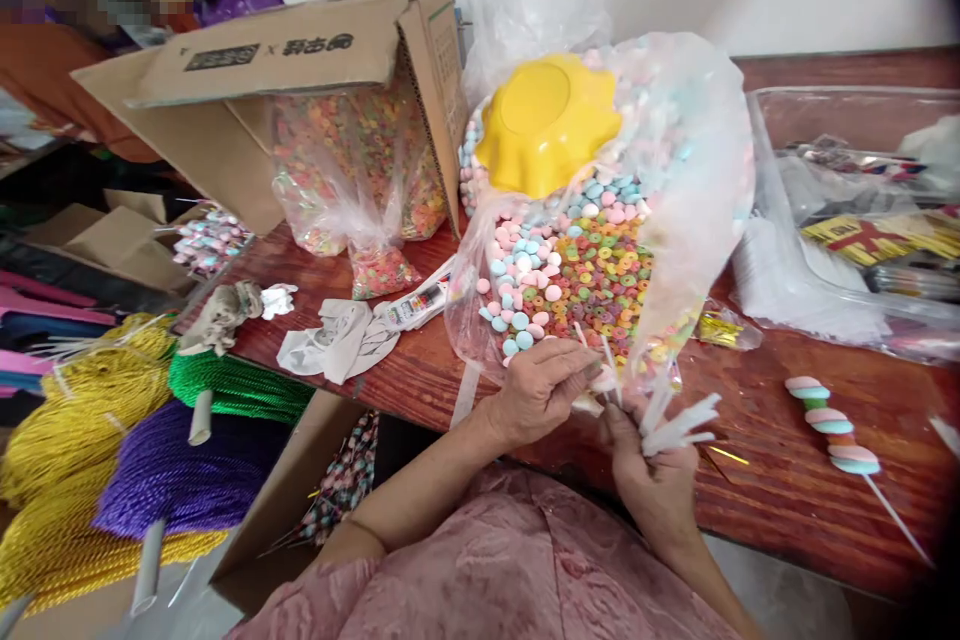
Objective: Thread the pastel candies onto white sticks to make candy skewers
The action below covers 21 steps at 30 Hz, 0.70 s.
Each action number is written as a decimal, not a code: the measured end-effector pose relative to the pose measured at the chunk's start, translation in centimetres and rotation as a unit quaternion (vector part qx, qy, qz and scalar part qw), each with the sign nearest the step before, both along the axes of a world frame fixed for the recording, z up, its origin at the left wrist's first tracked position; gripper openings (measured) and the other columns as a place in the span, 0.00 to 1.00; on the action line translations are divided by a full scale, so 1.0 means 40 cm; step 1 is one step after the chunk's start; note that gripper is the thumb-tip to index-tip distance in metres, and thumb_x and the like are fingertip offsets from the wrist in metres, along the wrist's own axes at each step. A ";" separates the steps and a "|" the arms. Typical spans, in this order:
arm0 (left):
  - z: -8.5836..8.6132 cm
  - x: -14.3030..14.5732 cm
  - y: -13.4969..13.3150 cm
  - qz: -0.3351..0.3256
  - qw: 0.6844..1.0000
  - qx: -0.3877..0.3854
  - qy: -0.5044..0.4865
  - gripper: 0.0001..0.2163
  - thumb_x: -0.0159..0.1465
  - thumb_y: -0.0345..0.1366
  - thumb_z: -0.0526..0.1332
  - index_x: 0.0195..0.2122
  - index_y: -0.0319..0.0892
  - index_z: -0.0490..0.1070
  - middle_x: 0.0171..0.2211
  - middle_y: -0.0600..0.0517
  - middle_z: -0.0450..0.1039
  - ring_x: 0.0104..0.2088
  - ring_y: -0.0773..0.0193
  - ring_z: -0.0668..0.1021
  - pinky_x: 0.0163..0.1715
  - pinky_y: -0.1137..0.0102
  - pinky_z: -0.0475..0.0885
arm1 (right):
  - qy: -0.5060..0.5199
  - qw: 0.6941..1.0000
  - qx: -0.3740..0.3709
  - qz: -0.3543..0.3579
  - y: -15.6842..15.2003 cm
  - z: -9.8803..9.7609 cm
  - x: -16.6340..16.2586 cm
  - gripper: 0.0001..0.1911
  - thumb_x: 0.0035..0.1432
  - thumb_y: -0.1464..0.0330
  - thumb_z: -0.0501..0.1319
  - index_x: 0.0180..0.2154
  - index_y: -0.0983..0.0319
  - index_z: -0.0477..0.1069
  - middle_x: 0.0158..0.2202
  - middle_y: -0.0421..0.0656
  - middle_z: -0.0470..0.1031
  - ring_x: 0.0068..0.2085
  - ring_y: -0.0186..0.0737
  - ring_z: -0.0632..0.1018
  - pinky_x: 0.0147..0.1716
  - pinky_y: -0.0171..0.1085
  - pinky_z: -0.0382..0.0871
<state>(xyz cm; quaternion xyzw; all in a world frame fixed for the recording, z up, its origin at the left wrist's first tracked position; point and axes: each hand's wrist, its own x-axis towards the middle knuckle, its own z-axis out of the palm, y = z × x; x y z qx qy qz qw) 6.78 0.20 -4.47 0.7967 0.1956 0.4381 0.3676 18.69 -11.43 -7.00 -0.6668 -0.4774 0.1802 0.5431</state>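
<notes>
My left hand (544, 388) is curled in a pinch beside the thin white sticks (609, 365). A pale pink candy (602, 380) shows at its fingertips, partly hidden. My right hand (652, 465) is closed, its thumb and finger gripping the foot of a stick. A bundle of thick white strips or sticks (686, 425) juts out from the same hand. Just beyond both hands lies an open plastic bag (469, 320) of pink and blue candies (525, 265) and colourful ring gummies (600, 270). A finished-looking candy skewer (832, 425) rests on the table to the right.
A yellow scalloped bowl (551, 120) lies upside down on the candy bag. Behind it, a cardboard box (277, 50) holds bagged gummies. A clear plastic tub (847, 310) stands at right, gloves (341, 340) at left. Yellow, purple (187, 470) and green cords hang below the table's edge.
</notes>
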 end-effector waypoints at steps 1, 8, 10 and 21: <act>0.001 0.002 -0.001 0.003 1.000 -0.013 0.010 0.09 0.68 0.36 0.59 0.43 0.41 0.79 0.43 0.43 0.80 0.45 0.60 0.82 0.47 0.65 0.78 | 0.012 1.000 -0.005 -0.005 0.001 0.005 0.002 0.10 0.63 0.65 0.59 0.31 0.62 0.74 0.21 0.37 0.68 0.22 0.33 0.68 0.23 0.33 0.64; -0.047 0.015 -0.046 -0.061 0.998 -0.024 0.022 0.12 0.68 0.33 0.56 0.48 0.39 0.76 0.44 0.40 0.80 0.48 0.56 0.81 0.50 0.62 0.78 | 0.075 0.996 -0.042 -0.031 -0.001 -0.016 0.009 0.15 0.59 0.57 0.63 0.35 0.62 0.77 0.25 0.42 0.74 0.26 0.37 0.72 0.27 0.36 0.70; -0.057 -0.007 -0.040 -0.082 0.996 -0.014 0.028 0.14 0.67 0.31 0.55 0.51 0.39 0.74 0.47 0.39 0.80 0.49 0.57 0.81 0.51 0.62 0.78 | 0.099 0.993 -0.047 -0.045 -0.001 -0.018 0.017 0.15 0.58 0.56 0.64 0.34 0.62 0.76 0.24 0.40 0.71 0.25 0.35 0.70 0.26 0.35 0.68; -0.073 -0.180 0.241 0.100 0.957 0.042 0.269 0.25 0.53 0.21 0.56 0.52 0.40 0.72 0.46 0.44 0.78 0.45 0.54 0.78 0.51 0.58 0.72 | 0.045 0.998 -0.052 -0.009 -0.011 -0.039 0.069 0.19 0.60 0.55 0.62 0.26 0.62 0.72 0.21 0.39 0.68 0.23 0.34 0.70 0.24 0.34 0.65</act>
